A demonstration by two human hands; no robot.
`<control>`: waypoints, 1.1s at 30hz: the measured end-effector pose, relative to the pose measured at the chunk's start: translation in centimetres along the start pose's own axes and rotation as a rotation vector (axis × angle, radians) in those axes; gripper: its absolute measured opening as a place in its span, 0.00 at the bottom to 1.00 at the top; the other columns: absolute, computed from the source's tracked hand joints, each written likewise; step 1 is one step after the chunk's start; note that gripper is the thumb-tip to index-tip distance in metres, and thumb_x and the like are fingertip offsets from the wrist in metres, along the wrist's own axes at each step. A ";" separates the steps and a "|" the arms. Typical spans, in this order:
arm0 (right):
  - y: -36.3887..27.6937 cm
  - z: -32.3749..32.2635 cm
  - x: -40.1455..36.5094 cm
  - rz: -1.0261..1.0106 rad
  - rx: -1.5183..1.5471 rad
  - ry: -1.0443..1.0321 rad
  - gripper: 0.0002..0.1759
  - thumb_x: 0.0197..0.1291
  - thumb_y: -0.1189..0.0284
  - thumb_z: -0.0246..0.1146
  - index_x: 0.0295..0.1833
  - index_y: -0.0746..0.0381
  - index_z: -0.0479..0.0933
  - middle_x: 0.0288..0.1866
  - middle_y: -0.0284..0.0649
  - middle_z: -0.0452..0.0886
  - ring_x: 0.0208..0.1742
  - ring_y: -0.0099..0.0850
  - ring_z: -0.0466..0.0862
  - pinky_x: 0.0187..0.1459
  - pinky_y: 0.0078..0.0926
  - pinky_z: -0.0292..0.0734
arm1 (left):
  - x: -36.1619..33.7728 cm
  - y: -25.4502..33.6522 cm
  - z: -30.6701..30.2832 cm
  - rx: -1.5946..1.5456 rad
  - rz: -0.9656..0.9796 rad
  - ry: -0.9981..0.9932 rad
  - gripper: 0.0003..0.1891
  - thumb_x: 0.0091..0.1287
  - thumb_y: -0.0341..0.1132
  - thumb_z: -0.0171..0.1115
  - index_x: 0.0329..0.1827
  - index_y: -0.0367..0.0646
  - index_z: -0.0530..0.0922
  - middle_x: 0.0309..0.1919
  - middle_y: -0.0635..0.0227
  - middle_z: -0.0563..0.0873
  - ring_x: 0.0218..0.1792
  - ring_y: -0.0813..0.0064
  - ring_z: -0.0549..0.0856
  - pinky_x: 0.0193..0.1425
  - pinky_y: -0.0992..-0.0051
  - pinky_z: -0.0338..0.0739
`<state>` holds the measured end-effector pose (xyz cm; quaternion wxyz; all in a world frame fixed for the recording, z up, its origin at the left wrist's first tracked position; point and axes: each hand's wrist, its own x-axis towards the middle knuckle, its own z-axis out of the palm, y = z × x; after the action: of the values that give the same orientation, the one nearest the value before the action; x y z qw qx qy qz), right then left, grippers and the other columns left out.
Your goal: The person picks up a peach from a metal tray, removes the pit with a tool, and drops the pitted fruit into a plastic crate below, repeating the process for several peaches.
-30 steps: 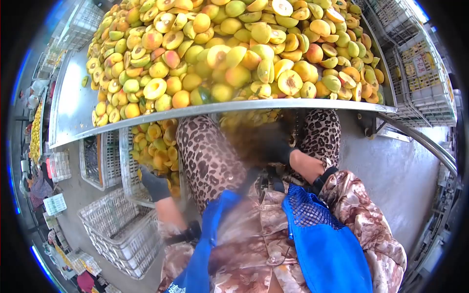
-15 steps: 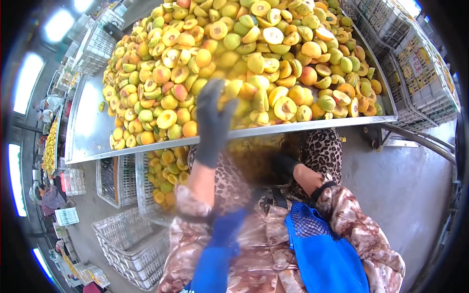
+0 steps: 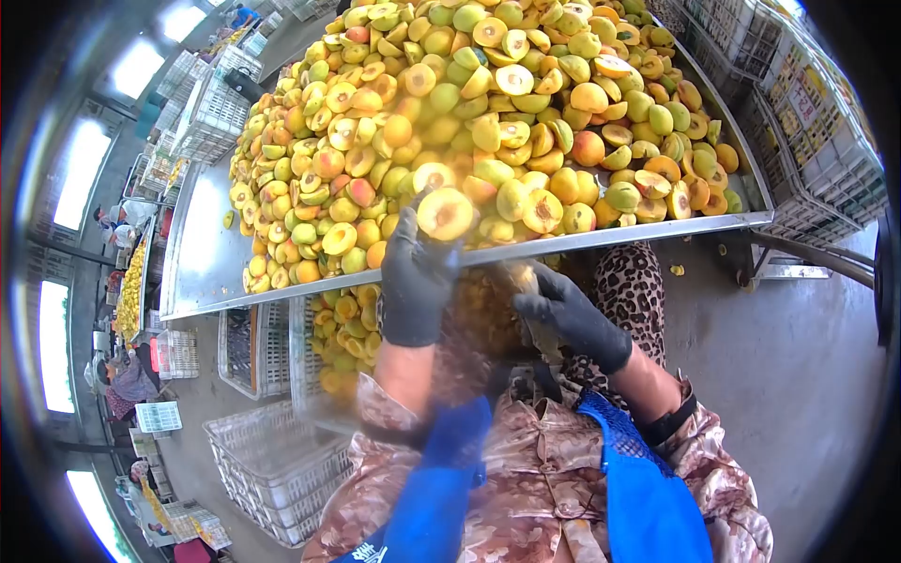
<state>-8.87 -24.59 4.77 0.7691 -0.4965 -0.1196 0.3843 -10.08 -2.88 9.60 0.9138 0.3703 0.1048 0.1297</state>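
Observation:
In a dark glove, my left hand (image 3: 417,286) is closed at the near edge of the metal table, gripping a halved yellow peach (image 3: 445,215) with its cut face up. My right hand (image 3: 572,317), also gloved, is lower and to the right, just below the table's rim. Its fingers are curled in a grip, with something small and pale at the fingertips that is too blurred to name. A large heap of halved peaches (image 3: 328,163) covers the table beyond both hands.
The metal table's front rim (image 3: 619,240) crosses in front of me. A white crate of peach halves (image 3: 302,347) stands below it, with stacked plastic crates (image 3: 272,460) nearer. More crates (image 3: 798,122) rise at the right. Other people (image 3: 129,385) are far left.
My left hand has drawn back from the heap and now holds a peach half. My right hand has risen from my lap toward the table's rim. The view has shifted slightly.

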 end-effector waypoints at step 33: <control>2.2 3.9 -0.5 -0.449 -0.484 0.083 0.14 0.73 0.67 0.59 0.34 0.62 0.78 0.29 0.27 0.80 0.33 0.21 0.75 0.38 0.27 0.76 | -7.5 -3.4 4.5 0.570 0.293 -0.141 0.13 0.76 0.37 0.58 0.49 0.35 0.81 0.44 0.56 0.89 0.42 0.64 0.88 0.48 0.66 0.83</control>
<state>-12.40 -21.85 4.84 0.6984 -0.6414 -0.2825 0.1452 -15.36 -10.55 11.09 0.7500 0.6304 0.0191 0.1993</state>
